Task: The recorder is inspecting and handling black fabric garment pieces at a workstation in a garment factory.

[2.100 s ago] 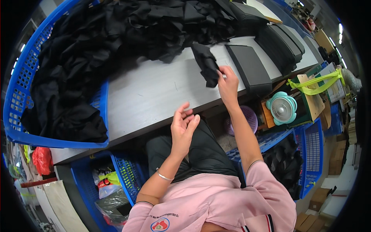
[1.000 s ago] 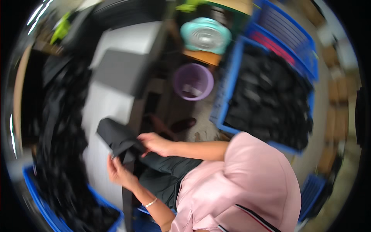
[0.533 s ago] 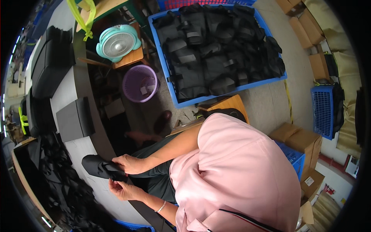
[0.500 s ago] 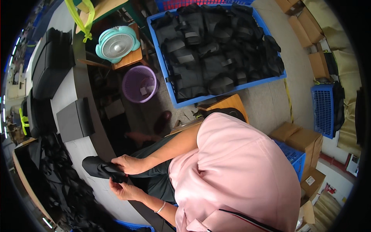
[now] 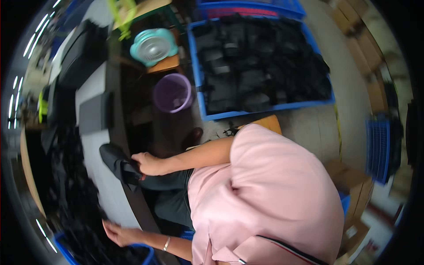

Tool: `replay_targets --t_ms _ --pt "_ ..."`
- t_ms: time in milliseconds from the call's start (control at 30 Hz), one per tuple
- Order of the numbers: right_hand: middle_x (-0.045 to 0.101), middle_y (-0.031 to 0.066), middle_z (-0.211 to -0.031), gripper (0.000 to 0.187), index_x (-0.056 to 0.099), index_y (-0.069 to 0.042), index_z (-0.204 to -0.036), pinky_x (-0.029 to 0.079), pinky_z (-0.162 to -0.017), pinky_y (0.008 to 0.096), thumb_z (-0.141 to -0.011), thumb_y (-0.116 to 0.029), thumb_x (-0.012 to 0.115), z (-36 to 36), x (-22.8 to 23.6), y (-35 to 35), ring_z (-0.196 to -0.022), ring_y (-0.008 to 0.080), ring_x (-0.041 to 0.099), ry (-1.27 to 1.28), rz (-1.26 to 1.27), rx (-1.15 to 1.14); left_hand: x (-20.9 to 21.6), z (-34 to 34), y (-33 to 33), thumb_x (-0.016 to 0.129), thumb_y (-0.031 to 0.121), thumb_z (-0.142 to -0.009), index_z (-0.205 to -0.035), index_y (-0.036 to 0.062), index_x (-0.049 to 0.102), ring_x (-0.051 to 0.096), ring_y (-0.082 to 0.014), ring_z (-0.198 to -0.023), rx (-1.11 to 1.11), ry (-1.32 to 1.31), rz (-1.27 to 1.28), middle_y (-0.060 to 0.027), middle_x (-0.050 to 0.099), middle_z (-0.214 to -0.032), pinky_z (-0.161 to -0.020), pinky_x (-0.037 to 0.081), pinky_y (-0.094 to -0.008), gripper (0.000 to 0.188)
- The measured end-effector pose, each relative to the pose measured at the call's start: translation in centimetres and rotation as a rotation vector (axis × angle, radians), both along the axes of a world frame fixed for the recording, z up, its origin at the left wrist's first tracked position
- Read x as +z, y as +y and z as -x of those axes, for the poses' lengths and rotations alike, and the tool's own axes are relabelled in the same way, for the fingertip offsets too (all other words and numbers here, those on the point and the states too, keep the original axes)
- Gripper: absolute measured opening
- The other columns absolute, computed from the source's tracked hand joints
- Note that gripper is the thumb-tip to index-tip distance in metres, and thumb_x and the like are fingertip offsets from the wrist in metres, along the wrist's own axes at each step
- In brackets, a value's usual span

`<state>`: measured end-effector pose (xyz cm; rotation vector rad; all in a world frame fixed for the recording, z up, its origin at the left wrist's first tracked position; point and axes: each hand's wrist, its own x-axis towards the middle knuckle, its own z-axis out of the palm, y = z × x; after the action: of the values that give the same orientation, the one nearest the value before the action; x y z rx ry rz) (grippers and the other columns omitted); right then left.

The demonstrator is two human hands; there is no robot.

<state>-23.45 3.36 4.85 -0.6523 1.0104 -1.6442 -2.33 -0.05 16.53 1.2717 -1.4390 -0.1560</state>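
The right hand (image 5: 150, 164) grips a black cloth piece (image 5: 114, 157) over the worktop (image 5: 98, 142); the left hand (image 5: 121, 235), fingers loosely parted, is near.

The grey worktop (image 5: 111, 194) carries a black fabric heap (image 5: 73, 185), a low dark stack (image 5: 94, 113) and a taller black stack (image 5: 84, 55).

no words or numbers can be read. toward four o'clock, a pale label (image 5: 351, 232) sits on the side of a cardboard box (image 5: 354, 244); its print is too blurred to make out. farther out in the same direction, a small red mark (image 5: 373, 246) shows on a pale surface, equally illegible. near three o'clock, a yellow strip (image 5: 338, 128) marks the floor, any lettering indistinct.
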Motion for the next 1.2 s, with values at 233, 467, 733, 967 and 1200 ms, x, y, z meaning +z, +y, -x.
replay_targets --t_ms 233,467,733,967,1200 --pt "0.066 0.0133 -0.087 0.025 0.057 -0.001 -0.106 0.061 -0.066 0.0367 -0.100 0.001 0.032 -0.4 0.4 0.1 -0.073 0.0253 0.070 -0.151 0.035 0.175 -3.6 5.2 2.5 0.061 0.013 -0.100 -0.110 -0.0012 0.070 0.061 -0.0100 -0.095 -0.320 0.290 -0.266 -0.0045 0.068 -0.104 -0.085 0.049 -0.0246 0.020" --pt "0.067 0.0088 -0.095 0.017 0.058 -0.004 -0.110 0.058 -0.078 0.0336 -0.104 -0.008 0.043 -1.8 1.0 -1.0 -0.084 0.0205 0.069 -0.159 0.038 0.350 -5.1 3.5 2.4 0.081 0.012 -0.082 -0.108 0.0043 0.071 0.058 -0.0111 -0.089 -0.239 0.137 -0.192 -0.0040 0.064 -0.105 -0.077 0.048 -0.0250 0.028" --pt "0.068 0.0046 -0.105 0.023 0.057 -0.003 -0.123 0.053 -0.089 0.0304 -0.103 -0.004 0.045 -3.7 2.3 -4.0 -0.092 0.0140 0.065 -0.111 0.089 0.377 -5.6 1.4 -0.8 0.075 0.015 -0.090 -0.107 0.0019 0.065 0.059 -0.0059 -0.074 -0.346 0.962 -0.646 -0.0006 0.065 -0.089 -0.059 0.047 -0.0213 0.024" --pt "0.064 0.0065 -0.113 0.024 0.056 -0.001 -0.123 0.052 -0.088 0.0300 -0.101 -0.001 0.048 -5.8 2.1 -7.5 -0.095 0.0138 0.064 -0.014 0.102 0.478 -3.9 0.4 -2.5 0.072 0.010 -0.092 -0.103 0.0009 0.069 0.056 -0.0034 -0.073 -0.297 0.885 -0.226 0.0030 0.065 -0.086 -0.066 0.045 -0.0178 0.015" --pt "0.064 0.0165 -0.105 0.020 0.060 0.000 -0.109 0.054 -0.081 0.0371 -0.090 0.006 0.059 -8.2 6.4 -6.5 -0.095 0.0339 0.066 1.045 0.646 0.025 -6.1 -2.2 -3.9 0.072 0.008 -0.087 -0.096 0.0027 0.072 0.060 -0.0212 -0.087 -0.106 0.322 -0.265 -0.0072 0.069 -0.092 -0.079 0.048 -0.0303 0.010"
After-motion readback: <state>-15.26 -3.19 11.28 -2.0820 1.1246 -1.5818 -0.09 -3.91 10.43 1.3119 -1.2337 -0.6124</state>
